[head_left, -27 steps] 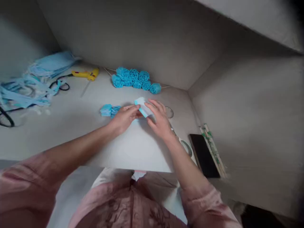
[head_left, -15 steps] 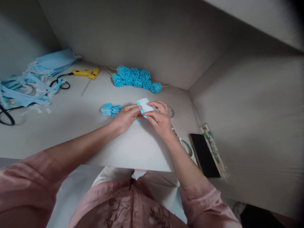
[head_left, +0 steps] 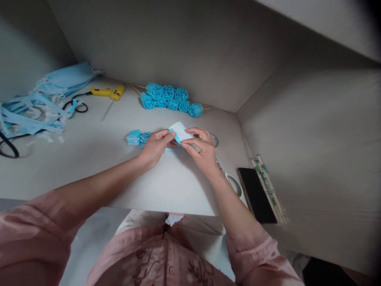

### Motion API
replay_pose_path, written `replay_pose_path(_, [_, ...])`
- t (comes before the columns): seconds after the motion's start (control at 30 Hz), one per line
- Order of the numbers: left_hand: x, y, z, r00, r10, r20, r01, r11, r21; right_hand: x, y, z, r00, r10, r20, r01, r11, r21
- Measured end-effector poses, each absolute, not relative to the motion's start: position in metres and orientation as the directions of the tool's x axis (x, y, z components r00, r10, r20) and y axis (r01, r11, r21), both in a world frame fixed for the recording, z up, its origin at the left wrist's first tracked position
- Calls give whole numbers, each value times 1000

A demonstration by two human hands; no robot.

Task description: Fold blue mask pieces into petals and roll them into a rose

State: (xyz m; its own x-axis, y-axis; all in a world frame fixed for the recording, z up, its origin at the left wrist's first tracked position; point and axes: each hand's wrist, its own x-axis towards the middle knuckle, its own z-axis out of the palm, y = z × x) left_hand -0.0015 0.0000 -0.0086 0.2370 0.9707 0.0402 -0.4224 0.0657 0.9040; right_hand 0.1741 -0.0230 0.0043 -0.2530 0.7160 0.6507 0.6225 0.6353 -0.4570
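Between my two hands is a small square piece of mask fabric (head_left: 180,131), white on the face toward me, with a blue folded strip along its left edge. My left hand (head_left: 158,145) pinches that left edge, thumb on top. Fingers of my right hand (head_left: 202,147) grip the piece's right side and lower corner. Just left of my left hand lie two small stacks of blue fabric pieces (head_left: 133,137), partly covered by the hand. Behind the hands sits a cluster of blue fabric roses (head_left: 168,93) on thin sticks.
A yellow glue gun (head_left: 107,91) with a black cord lies at back left, beside cut blue strips (head_left: 32,113) and stacked face masks (head_left: 70,76). On the right are white-handled scissors (head_left: 236,184), a black phone (head_left: 256,194) and green-marked sticks (head_left: 268,186) along the wall.
The fabric piece has shifted slightly left and up and is turned a little. My left hand has moved slightly left; my right hand keeps its grip.
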Motion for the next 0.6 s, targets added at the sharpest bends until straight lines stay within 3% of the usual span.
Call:
replay_pose_path(0.4, [-4,-3,0,375,927,3,-482,192,855,176,-22,2,-275,718,640,638,634,-437])
replay_pose_path(0.6, [-3,-2,-4,338,941,33,-435,125,892,174,-24,3,-272,730,627,634,626,-454])
